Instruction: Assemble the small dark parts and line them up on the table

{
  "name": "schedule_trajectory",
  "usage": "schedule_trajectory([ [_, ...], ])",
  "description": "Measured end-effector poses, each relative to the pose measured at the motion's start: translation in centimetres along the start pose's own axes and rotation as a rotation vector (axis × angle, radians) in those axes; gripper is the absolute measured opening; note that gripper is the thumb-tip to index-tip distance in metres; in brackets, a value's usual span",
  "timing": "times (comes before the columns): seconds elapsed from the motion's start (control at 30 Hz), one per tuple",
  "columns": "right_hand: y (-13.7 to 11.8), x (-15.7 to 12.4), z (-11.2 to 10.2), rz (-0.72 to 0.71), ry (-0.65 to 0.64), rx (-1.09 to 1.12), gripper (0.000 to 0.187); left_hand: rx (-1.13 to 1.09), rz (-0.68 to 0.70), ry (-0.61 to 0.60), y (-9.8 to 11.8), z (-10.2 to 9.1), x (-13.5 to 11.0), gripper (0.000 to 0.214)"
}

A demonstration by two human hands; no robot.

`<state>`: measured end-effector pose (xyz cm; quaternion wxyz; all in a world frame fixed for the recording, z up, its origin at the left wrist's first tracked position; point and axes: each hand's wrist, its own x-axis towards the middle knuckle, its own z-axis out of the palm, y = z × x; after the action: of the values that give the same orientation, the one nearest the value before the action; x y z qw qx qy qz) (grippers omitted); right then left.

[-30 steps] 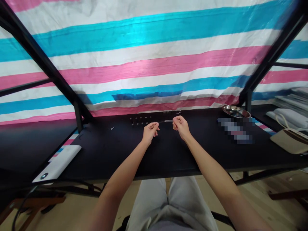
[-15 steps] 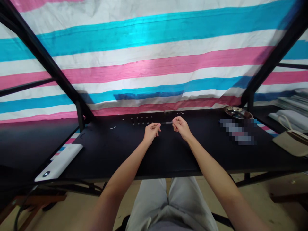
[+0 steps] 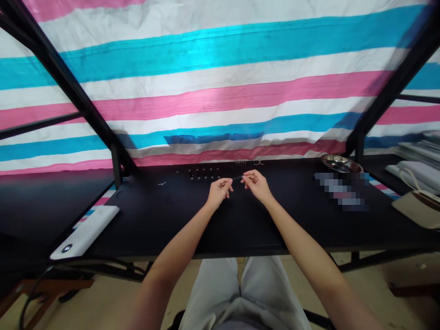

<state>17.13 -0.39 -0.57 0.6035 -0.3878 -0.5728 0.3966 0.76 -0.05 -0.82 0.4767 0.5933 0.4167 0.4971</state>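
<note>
Between my two hands, a thin dark strip (image 3: pixel 237 178) is held over the far half of the black table. My left hand (image 3: pixel 219 191) pinches its left end between thumb and fingertips. At the other end, the fingertips of my right hand (image 3: pixel 256 184) are closed on it. What kind of thing the strip is cannot be made out. Just beyond my left hand, several small round pieces (image 3: pixel 204 173) stand in rows. A row of small thin pieces (image 3: pixel 240 162) and some pale curved bits (image 3: pixel 258 162) lie near the table's back edge.
The black table (image 3: pixel 151 224) has a white box-like device (image 3: pixel 85 233) at its left end. A shiny metal dish (image 3: pixel 341 163) sits at the back right, beside a blurred-out patch. A beige pouch (image 3: pixel 417 208) lies far right. Striped sheeting (image 3: pixel 220 101) hangs behind, between black frame posts.
My hands have come closer together, and less of the strip shows between them. My right hand's fingers have shifted to the left along it. The view has tilted slightly.
</note>
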Motion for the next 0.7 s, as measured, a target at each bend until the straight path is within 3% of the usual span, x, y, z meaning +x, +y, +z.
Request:
schedule_trajectory([
  [0.17, 0.3, -0.4, -0.2, -0.077, -0.027, -0.183, 0.026, -0.002, 0.006, 0.015, 0.1, -0.1, 0.0, 0.038],
  [0.47, 0.7, -0.8, -0.3, -0.250, -0.276, -0.548, 0.017, -0.005, 0.014, -0.008, 0.4, 0.0, -0.2, 0.036],
  [0.57, 0.9, -0.6, -0.2, -0.279, -0.243, -0.564, 0.014, 0.006, 0.003, -0.042, 0.8, -0.4, 0.0, 0.036],
  [0.63, 1.2, -0.3, 0.0, -0.226, -0.173, -0.549, 0.013, 0.007, 0.016, 0.028, 1.1, -1.4, 0.4, 0.037],
  [0.7, 1.9, 0.4, 0.3, -0.125, -0.124, -0.528, 0.012, -0.010, 0.036, 0.192, 1.2, -2.7, 0.8, 0.039],
])
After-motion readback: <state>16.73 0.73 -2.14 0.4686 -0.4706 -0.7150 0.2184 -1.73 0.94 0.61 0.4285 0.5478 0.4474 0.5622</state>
